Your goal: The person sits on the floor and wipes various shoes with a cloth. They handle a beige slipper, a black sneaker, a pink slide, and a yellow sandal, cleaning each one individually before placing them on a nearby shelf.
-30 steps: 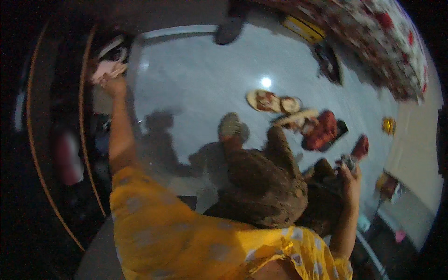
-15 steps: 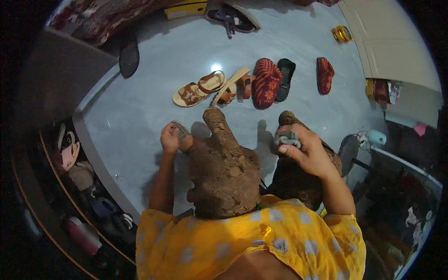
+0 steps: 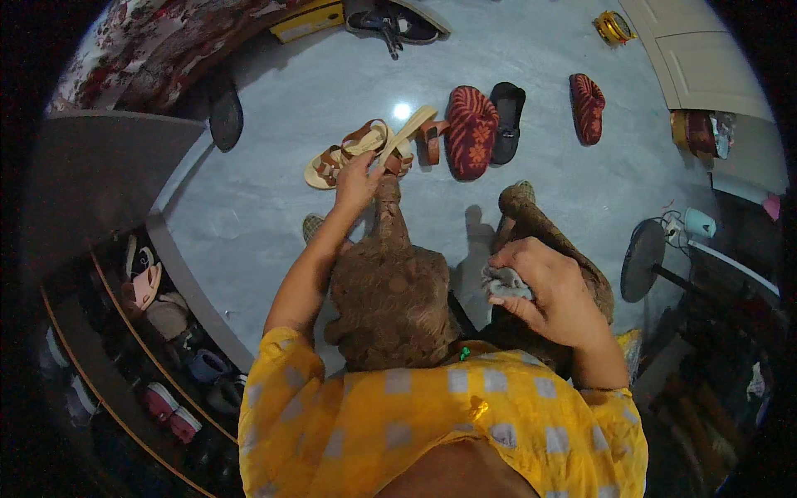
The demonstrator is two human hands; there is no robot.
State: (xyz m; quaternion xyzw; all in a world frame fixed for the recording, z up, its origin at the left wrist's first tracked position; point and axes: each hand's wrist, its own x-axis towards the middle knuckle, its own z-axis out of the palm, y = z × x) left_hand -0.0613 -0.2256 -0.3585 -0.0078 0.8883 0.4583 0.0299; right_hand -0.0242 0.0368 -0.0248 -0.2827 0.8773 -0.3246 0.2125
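Observation:
My left hand [image 3: 357,180] reaches down to a pair of brown-strapped, cream-soled sandals on the floor. Its fingers are apart, beside the straps of the left sandal [image 3: 322,170] and close to the tilted right sandal [image 3: 408,133]; whether they touch is hard to tell. Over my right leg, my right hand [image 3: 544,286] is closed around a crumpled grey cloth [image 3: 505,284]. To the right of the sandals lie a red patterned slipper [image 3: 471,137], a black shoe [image 3: 507,120] and another red slipper [image 3: 587,108].
A shoe rack [image 3: 124,365] holding several pairs stands at the left. Dark sandals [image 3: 398,26] and a yellow box [image 3: 307,21] lie at the far side. A gold round object [image 3: 613,29] sits near the pale cabinet [image 3: 718,70]. At the right stands a dark round-ended object [image 3: 643,259].
My left hand has moved from beside my left foot forward and right to the sandals. My right hand keeps the grey cloth and has come slightly nearer.

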